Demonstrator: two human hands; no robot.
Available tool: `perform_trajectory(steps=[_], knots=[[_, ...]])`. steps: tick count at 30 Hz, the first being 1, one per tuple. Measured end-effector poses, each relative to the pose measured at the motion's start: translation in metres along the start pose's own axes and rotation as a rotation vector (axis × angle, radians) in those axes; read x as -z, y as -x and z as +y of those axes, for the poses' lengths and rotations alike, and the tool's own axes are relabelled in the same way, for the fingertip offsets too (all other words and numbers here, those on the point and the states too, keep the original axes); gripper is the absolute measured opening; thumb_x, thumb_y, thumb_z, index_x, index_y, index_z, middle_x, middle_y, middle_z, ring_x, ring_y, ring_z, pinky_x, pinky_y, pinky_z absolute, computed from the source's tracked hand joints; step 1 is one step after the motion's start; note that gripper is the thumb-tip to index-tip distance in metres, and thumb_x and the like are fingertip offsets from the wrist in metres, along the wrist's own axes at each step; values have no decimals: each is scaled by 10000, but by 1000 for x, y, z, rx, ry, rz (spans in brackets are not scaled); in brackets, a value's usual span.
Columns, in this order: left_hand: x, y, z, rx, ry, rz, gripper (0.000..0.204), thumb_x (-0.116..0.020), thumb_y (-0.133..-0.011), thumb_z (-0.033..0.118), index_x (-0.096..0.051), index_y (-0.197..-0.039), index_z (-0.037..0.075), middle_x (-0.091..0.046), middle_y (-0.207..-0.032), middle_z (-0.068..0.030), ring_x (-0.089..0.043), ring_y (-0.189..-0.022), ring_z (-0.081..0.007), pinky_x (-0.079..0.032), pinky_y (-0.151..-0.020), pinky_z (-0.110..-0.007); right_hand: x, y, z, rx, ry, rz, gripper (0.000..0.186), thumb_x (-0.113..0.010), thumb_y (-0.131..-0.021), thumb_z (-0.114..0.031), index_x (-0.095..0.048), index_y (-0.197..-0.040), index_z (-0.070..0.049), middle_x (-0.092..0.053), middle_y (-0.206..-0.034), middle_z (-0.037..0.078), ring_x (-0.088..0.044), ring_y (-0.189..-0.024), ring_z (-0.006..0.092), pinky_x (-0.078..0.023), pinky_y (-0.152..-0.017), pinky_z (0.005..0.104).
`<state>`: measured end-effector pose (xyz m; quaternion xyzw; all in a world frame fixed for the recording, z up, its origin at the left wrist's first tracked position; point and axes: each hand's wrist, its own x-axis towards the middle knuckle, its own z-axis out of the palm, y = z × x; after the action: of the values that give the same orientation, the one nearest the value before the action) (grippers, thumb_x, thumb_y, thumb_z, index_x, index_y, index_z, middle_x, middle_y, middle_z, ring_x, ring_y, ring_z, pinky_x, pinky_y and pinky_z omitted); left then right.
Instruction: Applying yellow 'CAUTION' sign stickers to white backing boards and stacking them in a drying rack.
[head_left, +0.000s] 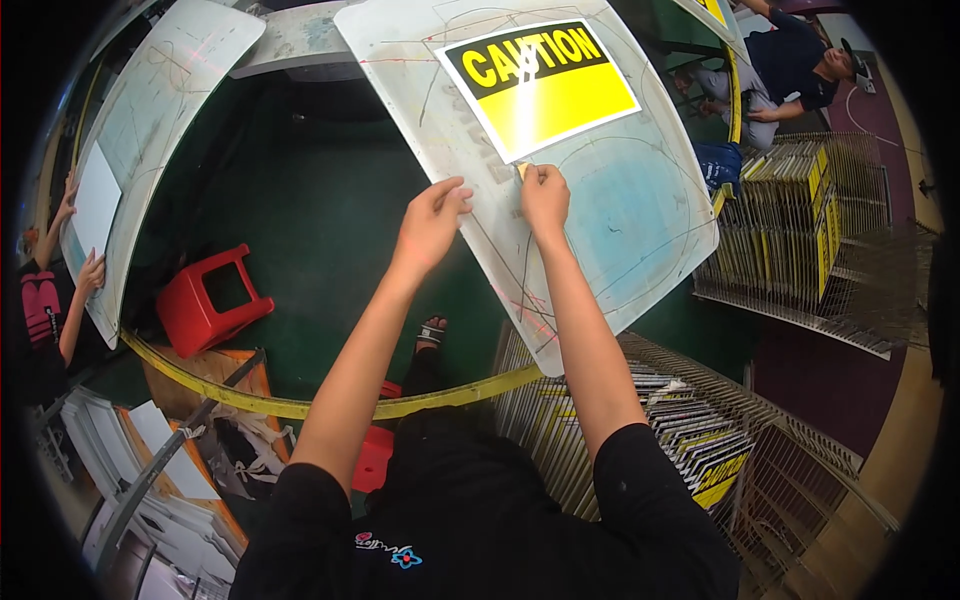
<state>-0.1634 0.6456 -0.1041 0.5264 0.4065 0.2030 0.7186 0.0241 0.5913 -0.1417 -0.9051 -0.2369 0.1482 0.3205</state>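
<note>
A sign with a black band over a yellow field and a white border (545, 85) lies on a scuffed, pen-marked pale board (625, 215) in front of me. Light glares down its middle. My right hand (545, 203) is at the sign's lower corner, its fingers pinched on a small yellowish piece (523, 171) whose kind I cannot make out. Left of it, my left hand (430, 225) hovers by the board's left edge, fingers loosely bent and a little apart, with nothing visible in them.
Wire racks (790, 230) at the right and lower right hold several upright yellow-edged signs. A red stool (213, 300) stands at left. There, another person's hands (90, 272) hold a white sheet (97, 205) on a second board. Another person (790, 75) sits far right. A yellow-edged band (430, 402) curves before me.
</note>
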Motion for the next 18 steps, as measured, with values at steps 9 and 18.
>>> perform_trajectory(steps=[9,18], knots=[[-58,-85,3,179,381,16,478,-404,-1054,233,-394,-1364,-130,-542,-1323,-257,-601,-1170,-300,-505,-970,-376,-5,-9,4,-25,-319,20,283,-601,-933,-262,-659,-898,13,-698,-806,168,-677,-758,291,-509,-717,375],[-91,-123,-5,19,634,57,355,-336,-1069,210,-495,-1215,-70,-579,-1239,-177,-586,-1156,-265,-475,-1019,-447,19,26,17,31,-520,28,238,-564,-978,-195,-626,-923,28,-679,-813,118,-637,-753,192,-489,-707,326]])
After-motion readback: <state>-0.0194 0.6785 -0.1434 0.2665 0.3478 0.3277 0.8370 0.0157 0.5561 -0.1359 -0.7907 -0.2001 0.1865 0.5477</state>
